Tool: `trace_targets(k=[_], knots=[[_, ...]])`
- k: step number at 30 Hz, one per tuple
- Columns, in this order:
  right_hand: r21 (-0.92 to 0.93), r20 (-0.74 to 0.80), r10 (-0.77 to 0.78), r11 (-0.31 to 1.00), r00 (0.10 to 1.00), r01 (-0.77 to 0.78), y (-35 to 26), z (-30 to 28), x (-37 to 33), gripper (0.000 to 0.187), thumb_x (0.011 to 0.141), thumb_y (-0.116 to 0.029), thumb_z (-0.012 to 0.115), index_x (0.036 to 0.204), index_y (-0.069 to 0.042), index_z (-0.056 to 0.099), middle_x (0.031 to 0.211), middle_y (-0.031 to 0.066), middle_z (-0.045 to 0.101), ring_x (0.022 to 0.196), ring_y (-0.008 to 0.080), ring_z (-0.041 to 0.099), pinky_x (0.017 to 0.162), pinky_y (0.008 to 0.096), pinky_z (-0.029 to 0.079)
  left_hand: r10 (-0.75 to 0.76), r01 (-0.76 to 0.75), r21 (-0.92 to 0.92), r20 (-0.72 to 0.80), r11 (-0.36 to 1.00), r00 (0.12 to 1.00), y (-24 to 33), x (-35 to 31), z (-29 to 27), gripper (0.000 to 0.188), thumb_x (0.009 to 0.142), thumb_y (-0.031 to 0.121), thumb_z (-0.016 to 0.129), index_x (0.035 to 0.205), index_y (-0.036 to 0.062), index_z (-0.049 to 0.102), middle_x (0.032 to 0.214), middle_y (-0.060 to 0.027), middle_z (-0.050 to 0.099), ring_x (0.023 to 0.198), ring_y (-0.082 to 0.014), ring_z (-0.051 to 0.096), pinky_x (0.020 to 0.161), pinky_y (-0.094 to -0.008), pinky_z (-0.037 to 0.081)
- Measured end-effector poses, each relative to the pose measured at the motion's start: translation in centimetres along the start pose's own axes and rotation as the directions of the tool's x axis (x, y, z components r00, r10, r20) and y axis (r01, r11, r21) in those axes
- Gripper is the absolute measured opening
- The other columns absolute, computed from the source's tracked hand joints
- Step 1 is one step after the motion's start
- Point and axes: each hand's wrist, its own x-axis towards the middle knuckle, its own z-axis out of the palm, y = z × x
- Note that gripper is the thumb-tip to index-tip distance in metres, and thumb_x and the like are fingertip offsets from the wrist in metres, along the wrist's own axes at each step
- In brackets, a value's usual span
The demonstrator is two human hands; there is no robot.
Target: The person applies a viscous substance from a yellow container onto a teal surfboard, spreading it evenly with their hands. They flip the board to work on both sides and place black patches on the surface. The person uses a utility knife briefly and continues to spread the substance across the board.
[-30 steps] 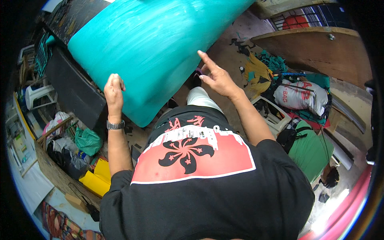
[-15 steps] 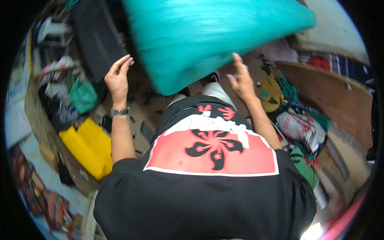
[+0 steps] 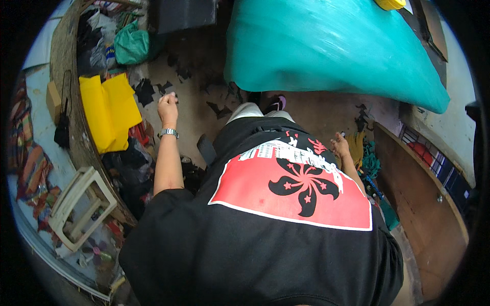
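My left hand [image 3: 168, 109], with a metal-banded watch [image 3: 169, 133] on the wrist, hangs in the air with curled fingers and nothing visible in them. On the other side, my right hand [image 3: 341, 146] is low beside my shirt, its fingers loosely bent and apart, holding nothing. Ahead of me a large, smooth teal sheet-like cover [image 3: 326, 56] bulges over something hidden; neither hand touches it. A folded yellow sheet [image 3: 108, 113] is the nearest sizable thing to my left hand.
Dark scraps [image 3: 145, 92] litter the floor. At left stand a wooden edge [image 3: 65, 56], a green bag [image 3: 131, 45] and a pale plastic frame [image 3: 84, 206]. A brown board [image 3: 408, 178] leans at right, by teal netting [image 3: 368, 159]. A black block [image 3: 186, 15] is ahead.
My view has turned leftward, so the teal cover now sits farther right. Both hands have dropped lower and nearer my body; the left fingers have curled in more.
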Motion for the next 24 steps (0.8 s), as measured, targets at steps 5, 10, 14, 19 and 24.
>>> trace_targets(k=[5, 10, 14, 19, 24], knots=[[0.155, -0.021, -0.146, 0.977, 0.989, 0.148, -5.2, -2.6, 0.3, 0.076, 0.089, -0.01, 0.068, 0.154, -0.015, 0.029, 0.095, 0.015, 0.065, 0.069, 0.0173, 0.058, 0.062, 0.0327, 0.051, -0.036, 0.034, 0.07, 0.029, 0.997, 0.999, -2.3, -5.7, 1.0, 0.031, 0.091, 0.01, 0.064, 0.12, 0.0038, 0.065, 0.097, -0.0122, 0.072, 0.092, -0.0269, 0.07, 0.08, -0.0352, 0.054], [0.217, -0.033, -0.242, 0.945, 0.97, 0.243, -9.8, -1.9, -0.9, 0.073, 0.089, -0.009, 0.068, 0.153, -0.016, 0.032, 0.084, 0.0107, 0.062, 0.062, 0.015, 0.054, 0.056, 0.0319, 0.048, -0.35, 0.41, -0.111, 0.354, 0.905, 0.868, -0.5, -7.7, -0.7, 0.016, 0.089, 0.014, 0.068, 0.101, 0.0053, 0.075, 0.08, -0.0073, 0.073, 0.063, -0.011, 0.068, 0.059, -0.0266, 0.052], [0.145, 0.035, -0.196, 0.971, 0.98, 0.189, -8.7, 0.0, -1.1, 0.072, 0.089, -0.01, 0.068, 0.152, -0.014, 0.033, 0.088, 0.0116, 0.063, 0.061, 0.0145, 0.054, 0.055, 0.0322, 0.048, -0.331, 0.308, 0.125, 0.29, 0.943, 0.898, 0.3, -7.6, -1.1, 0.017, 0.086, 0.025, 0.073, 0.091, 0.0098, 0.077, 0.078, -0.0081, 0.073, 0.069, -0.0221, 0.069, 0.065, -0.0349, 0.053], [-0.104, 0.114, -0.135, 0.984, 0.984, 0.147, -5.0, 2.8, 0.2, 0.07, 0.088, -0.017, 0.069, 0.15, -0.01, 0.036, 0.111, 0.0192, 0.066, 0.082, 0.0249, 0.065, 0.071, 0.0378, 0.052, -0.266, 0.268, 0.031, 0.277, 0.963, 0.923, -3.5, -5.4, -1.2, 0.018, 0.089, 0.021, 0.068, 0.102, 0.011, 0.075, 0.083, -0.0128, 0.073, 0.077, -0.0291, 0.069, 0.072, -0.0391, 0.053], [-0.59, 0.251, -0.28, 0.715, 0.927, 0.376, -8.8, 5.9, -3.3, 0.061, 0.088, -0.023, 0.068, 0.144, -0.013, 0.045, 0.126, 0.022, 0.062, 0.109, 0.0353, 0.063, 0.091, 0.0433, 0.05, 0.051, -0.039, -0.126, 0.1, 0.991, 0.994, -10.4, -2.3, 0.8, 0.024, 0.092, 0.012, 0.062, 0.114, 0.0087, 0.071, 0.082, -0.0123, 0.073, 0.077, -0.0271, 0.069, 0.073, -0.0368, 0.053]])
